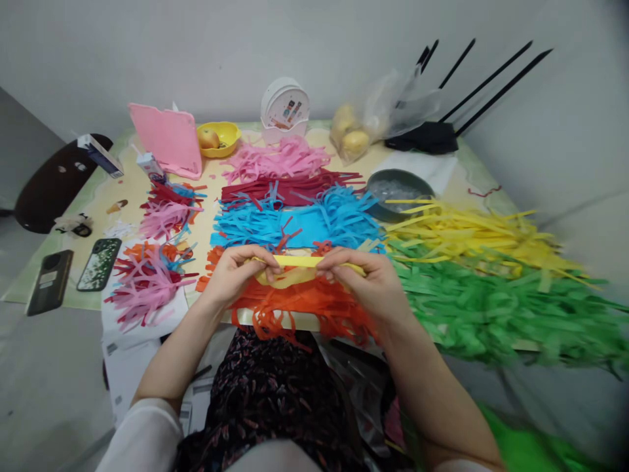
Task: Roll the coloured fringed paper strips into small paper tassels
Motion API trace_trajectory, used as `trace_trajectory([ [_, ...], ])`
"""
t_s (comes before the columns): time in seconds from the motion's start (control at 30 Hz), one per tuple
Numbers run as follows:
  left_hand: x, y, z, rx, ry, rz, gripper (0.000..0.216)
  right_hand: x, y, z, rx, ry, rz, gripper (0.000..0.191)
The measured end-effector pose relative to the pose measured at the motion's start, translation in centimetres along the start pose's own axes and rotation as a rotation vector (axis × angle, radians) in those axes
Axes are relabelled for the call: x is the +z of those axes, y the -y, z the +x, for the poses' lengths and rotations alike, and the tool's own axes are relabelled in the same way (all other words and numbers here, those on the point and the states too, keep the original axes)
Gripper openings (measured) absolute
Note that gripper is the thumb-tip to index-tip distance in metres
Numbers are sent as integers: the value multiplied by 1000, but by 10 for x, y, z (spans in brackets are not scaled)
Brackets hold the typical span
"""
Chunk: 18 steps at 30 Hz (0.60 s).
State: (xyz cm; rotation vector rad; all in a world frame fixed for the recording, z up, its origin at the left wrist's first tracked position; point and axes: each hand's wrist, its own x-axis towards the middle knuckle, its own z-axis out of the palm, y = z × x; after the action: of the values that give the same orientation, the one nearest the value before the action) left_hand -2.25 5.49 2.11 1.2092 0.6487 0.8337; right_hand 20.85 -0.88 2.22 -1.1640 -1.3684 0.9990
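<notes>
Between my hands a yellow paper strip [297, 261] is stretched level, with a paler loop of it sagging below. My left hand [246, 270] pinches one end and my right hand [356, 272] pinches the other, fingers closed on both sides. Under them lies a heap of orange fringed paper [295, 298] at the table's near edge. Just beyond is blue fringed paper [309, 226], then dark red strips [280, 192] and pink fringe [280, 158]. Yellow strips [472, 229] and green fringe [501, 305] spread to the right of my right hand.
Mixed-colour tassels [152, 282] and two phones [99, 264] lie at left. Behind stand a pink tablet case [167, 141], a yellow bowl [228, 137] and a round white box [285, 108]. A dark pan [399, 190], bagged fruit [351, 134] and a black router [425, 139] are at right.
</notes>
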Motion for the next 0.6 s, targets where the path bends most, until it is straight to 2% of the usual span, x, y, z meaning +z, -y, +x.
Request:
trace_trajectory([
  [0.13,4,-3,-2,-10,-19,129,27,1,6,-3,-19,-21,-133,13],
  [0.3,7,-12,-6,103,-53,612,21,1,12,-6,-29,-52,-407,18],
  [0.4,7,-15,-6,145,-11,778,15,1,11,-7,-14,-76,-468,8],
  [0.47,7,-15,-6,106,-7,676,14,2,9,-7,29,-93,-360,8],
  [0.6,8,-9,-5,37,0,277,17,5,5,-6,96,-83,-12,11],
])
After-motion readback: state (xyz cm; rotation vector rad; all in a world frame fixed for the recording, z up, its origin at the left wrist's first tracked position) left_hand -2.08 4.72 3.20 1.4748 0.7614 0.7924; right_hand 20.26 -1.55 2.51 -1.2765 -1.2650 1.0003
